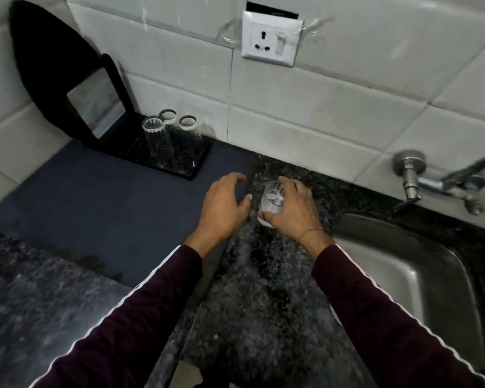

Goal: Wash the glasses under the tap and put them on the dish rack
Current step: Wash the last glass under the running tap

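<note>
1. Here, over the speckled counter (263, 289), the right hand (294, 211) holds a clear glass (272, 200), thumb and fingers wrapped round its wall; the glass is tilted, its mouth facing up towards the viewer and its long axis running roughly from the wall towards the person.
2. The left hand (224, 205) hovers just beside the glass, fingers loosely spread and holding nothing; its thumb is close to the glass, though I cannot tell whether it touches.
3. The dish rack (163, 161), a black tray on the dark mat (95, 219), stands up and to the left of both hands, against the tiled wall; three glasses (157, 135) already sit upturned on it.
4. The tap (443, 183) and the steel sink (420, 275) lie the other way, to the right; the right hand is the nearer to them, the left hand nearer to the rack.
5. Whether this glass has been rinsed I cannot tell; if it has, the coming move is leftward and away from the body, turning the mouth down; if not, rightward under the spout.
</note>
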